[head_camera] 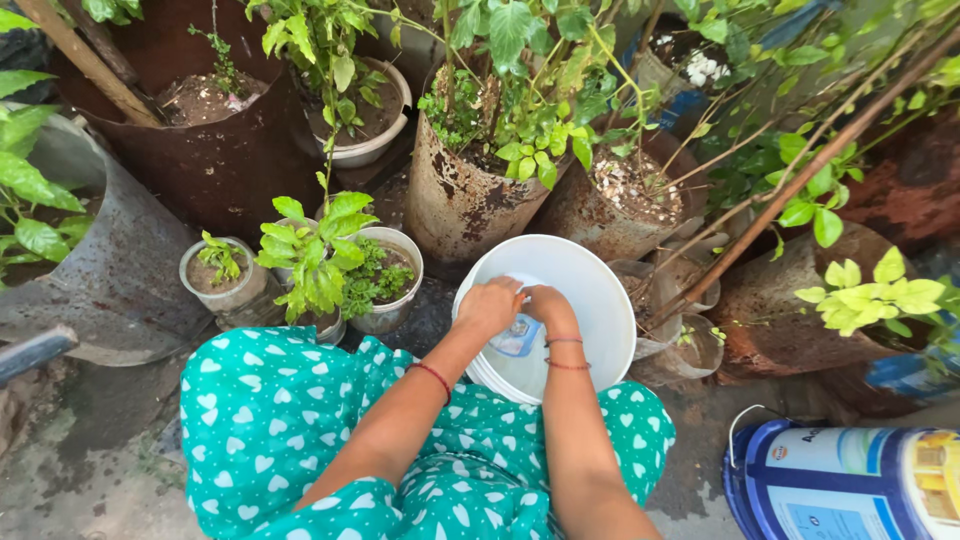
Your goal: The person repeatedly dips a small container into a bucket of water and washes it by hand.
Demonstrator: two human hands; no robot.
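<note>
A white plastic bucket (590, 285) is tilted toward me on the ground among potted plants. My left hand (488, 303) grips its near rim. Just to the right, my right hand (549, 309) rests inside the mouth, fingers curled against the inner wall. A pale blue label or small object (518, 338) shows inside the bucket below both hands. Both forearms reach out over my knees, which are covered in green cloth with white hearts (290, 420).
Rusty metal pots with leafy plants (462, 190) crowd behind the bucket. Small white pots with seedlings (222, 270) stand to the left. A blue and white paint bucket (840, 485) lies at the lower right. A grey metal tub (120, 270) sits far left.
</note>
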